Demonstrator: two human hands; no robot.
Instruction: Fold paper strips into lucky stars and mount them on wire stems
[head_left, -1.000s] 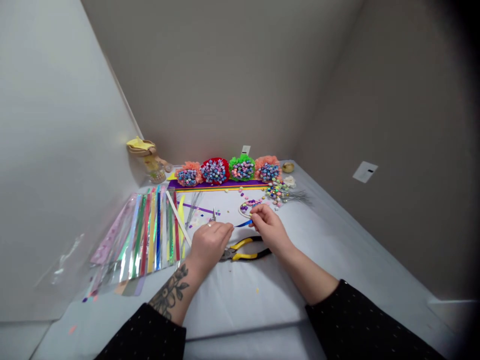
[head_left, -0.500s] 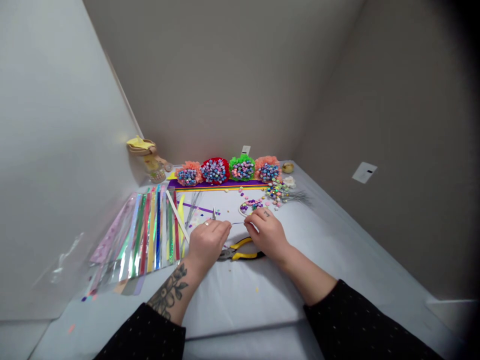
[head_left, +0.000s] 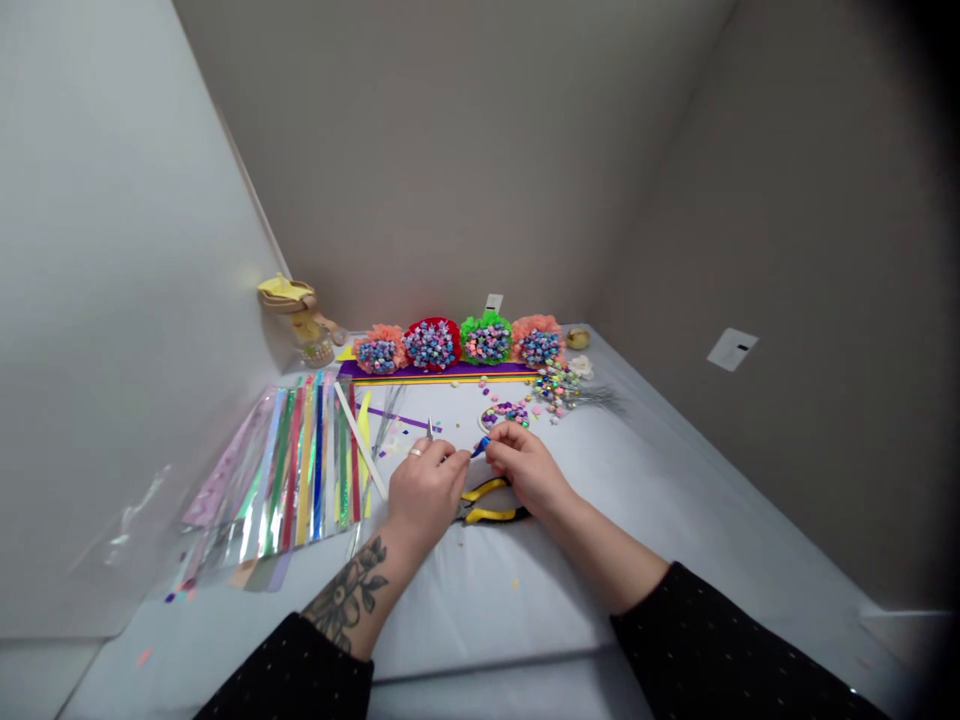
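Note:
My left hand and my right hand meet over the middle of the white table. Both pinch a narrow blue paper strip between their fingertips. The strip is short and partly hidden by the fingers. A ring shows on my left hand. Yellow-handled pliers lie on the table just below and between the hands. A small round dish of tiny folded stars sits just beyond my right hand.
Packets of shiny coloured paper strips lie at the left. Along the back wall stand several paper-wrapped bunches of stars on purple and yellow sheets. Loose stars on wires are at the back right. A small jar stands back left.
My hands have drawn closer together, and the visible part of the blue strip between them is much shorter. My right hand moved left and slightly towards me.

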